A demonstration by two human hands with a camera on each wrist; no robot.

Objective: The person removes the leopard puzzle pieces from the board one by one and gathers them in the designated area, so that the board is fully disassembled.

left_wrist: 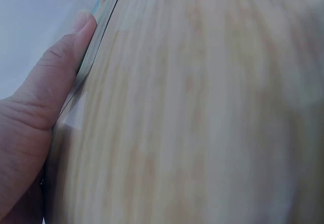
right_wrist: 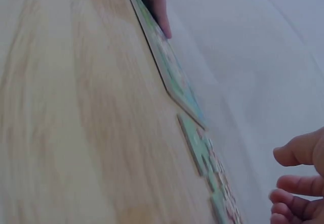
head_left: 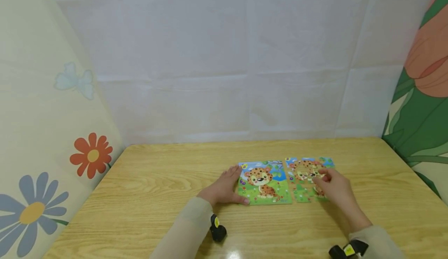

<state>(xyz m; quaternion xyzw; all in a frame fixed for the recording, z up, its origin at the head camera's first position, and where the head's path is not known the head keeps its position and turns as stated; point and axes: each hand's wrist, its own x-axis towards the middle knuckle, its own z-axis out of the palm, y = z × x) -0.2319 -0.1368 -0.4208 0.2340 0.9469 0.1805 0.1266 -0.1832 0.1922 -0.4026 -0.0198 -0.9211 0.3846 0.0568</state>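
Observation:
A cartoon leopard picture board (head_left: 266,183) lies flat on the table. My left hand (head_left: 225,187) rests along its left side, fingers at the upper left edge and thumb at the lower edge. In the left wrist view, the thumb (left_wrist: 76,39) touches the board's edge. Right of the board lies a partly joined jigsaw puzzle (head_left: 297,173) with the same leopard, gaps showing between its pieces. Over its right part hovers my right hand (head_left: 336,187), fingers loosely bent. Nothing shows between thumb and fingers in the right wrist view, where the hand is apart from the puzzle.
Both things lie on a wood-grain table (head_left: 157,181). A white cloth backdrop (head_left: 210,64) hangs behind it. Flower-patterned panels stand at the left (head_left: 42,115) and right (head_left: 427,115). Black wrist cameras are strapped near both sleeves.

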